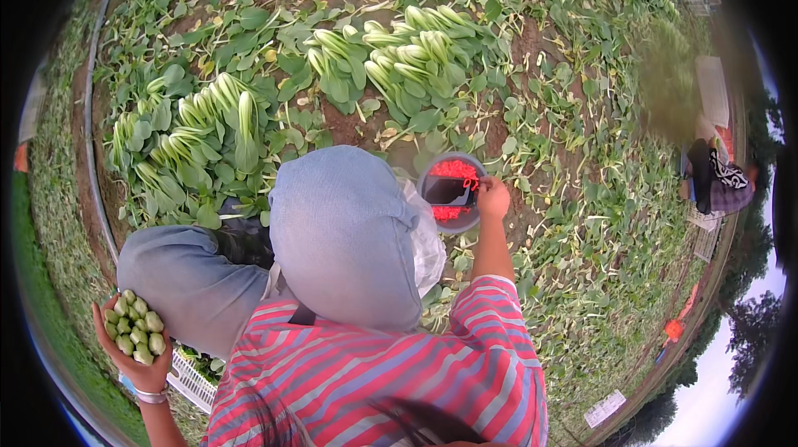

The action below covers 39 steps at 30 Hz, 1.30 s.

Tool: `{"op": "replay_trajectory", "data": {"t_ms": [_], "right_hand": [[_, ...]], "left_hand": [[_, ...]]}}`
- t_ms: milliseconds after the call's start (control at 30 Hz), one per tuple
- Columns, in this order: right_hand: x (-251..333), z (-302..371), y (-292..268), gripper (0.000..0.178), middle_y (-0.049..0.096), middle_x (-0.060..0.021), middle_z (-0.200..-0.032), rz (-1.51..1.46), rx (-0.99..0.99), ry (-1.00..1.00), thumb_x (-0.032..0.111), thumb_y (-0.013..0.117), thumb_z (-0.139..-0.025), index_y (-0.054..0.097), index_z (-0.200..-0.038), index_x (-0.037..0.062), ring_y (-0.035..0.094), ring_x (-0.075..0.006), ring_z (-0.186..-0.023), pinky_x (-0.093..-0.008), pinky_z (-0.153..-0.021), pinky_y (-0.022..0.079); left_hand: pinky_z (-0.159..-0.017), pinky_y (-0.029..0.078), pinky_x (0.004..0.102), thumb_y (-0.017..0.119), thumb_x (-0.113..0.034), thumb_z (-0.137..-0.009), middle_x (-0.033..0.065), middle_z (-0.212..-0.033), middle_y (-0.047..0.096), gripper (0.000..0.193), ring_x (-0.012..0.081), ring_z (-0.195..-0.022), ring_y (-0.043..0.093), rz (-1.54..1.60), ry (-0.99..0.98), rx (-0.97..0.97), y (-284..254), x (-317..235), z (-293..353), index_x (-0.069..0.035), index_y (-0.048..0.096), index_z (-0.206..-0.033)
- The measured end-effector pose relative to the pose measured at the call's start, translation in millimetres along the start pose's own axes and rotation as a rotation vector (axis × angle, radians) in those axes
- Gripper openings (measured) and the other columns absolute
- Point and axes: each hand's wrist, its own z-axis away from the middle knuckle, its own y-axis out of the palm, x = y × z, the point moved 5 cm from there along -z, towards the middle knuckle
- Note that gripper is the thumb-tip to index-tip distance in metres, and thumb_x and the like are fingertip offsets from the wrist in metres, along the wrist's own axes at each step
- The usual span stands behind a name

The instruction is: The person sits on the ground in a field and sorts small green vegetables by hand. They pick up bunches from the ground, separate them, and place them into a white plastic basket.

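At lower left of the frame my left hand [133,360] cups a bunch of cut pale-green bok choy stems [135,327]. Right of centre my right hand [492,197] pinches red rubber bands [470,184] over the round grey bowl [451,193]; binding seemingly needs both hands together.

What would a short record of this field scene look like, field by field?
Place: vegetable bed with cut leafy greens lying in piles on the soil
Left hand: holds a bunch of green stalks, cut ends up
Right hand: reaches to a round bowl, pinching a red band
Bowl contents: red bands and something dark
Beside left hand: white crate
Clothing: striped shirt
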Motion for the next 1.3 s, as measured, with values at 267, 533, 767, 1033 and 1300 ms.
{"op": "replay_trajectory", "data": {"t_ms": [267,533,767,1033,1300], "right_hand": [[15,16,2,0.016,0.075,-0.0063,-0.093,0.069,0.040,0.059,0.015,0.081,-0.086,0.077,-0.101,0.0111,0.073,-0.0252,-0.086,-0.0406,-0.079,0.058],[37,15,12,0.013,0.075,-0.0098,-0.093,-0.063,0.005,-0.096,0.016,0.081,-0.085,0.078,-0.097,0.0104,0.074,-0.0272,-0.085,-0.0402,-0.078,0.059],[29,3,13,0.019,0.076,-0.0111,-0.087,-0.010,-0.062,0.046,0.021,0.084,-0.080,0.077,-0.090,0.0068,0.074,-0.0266,-0.079,-0.0398,-0.075,0.059],[260,56,-205,0.014,0.077,-0.0096,-0.094,-0.783,-0.035,-0.283,0.000,0.075,-0.094,0.074,-0.108,-0.0024,0.073,-0.0141,-0.082,-0.0281,-0.076,0.060],[592,278,-261,0.024,0.072,-0.0085,-0.099,-0.935,0.288,-1.185,-0.005,0.073,-0.088,0.079,-0.108,0.0063,0.071,-0.0212,-0.087,-0.0314,-0.075,0.056]], "left_hand": [[-0.116,0.043,0.0470,0.087,-0.009,-0.071,0.0200,-0.147,0.051,0.115,0.0346,-0.132,0.055,0.012,-0.002,0.010,13,-2,-1,-0.003,0.020,-0.164],[-0.114,0.045,0.0468,0.085,-0.007,-0.070,0.0191,-0.143,0.053,0.114,0.0335,-0.130,0.056,-0.016,0.038,-0.002,8,-6,-4,-0.004,0.022,-0.164],[-0.114,0.045,0.0454,0.083,-0.005,-0.067,0.0181,-0.142,0.054,0.114,0.0322,-0.128,0.057,0.071,0.008,0.004,12,-6,-9,-0.005,0.024,-0.164],[-0.108,0.050,0.0444,0.089,-0.009,-0.058,0.0189,-0.139,0.060,0.127,0.0345,-0.123,0.064,-0.005,0.171,0.023,-13,-39,-30,-0.005,0.022,-0.165],[-0.104,0.050,0.0459,0.091,-0.025,-0.065,0.0192,-0.149,0.055,0.122,0.0395,-0.125,0.059,0.083,0.550,0.006,-21,-81,-35,-0.002,0.024,-0.164]]}}
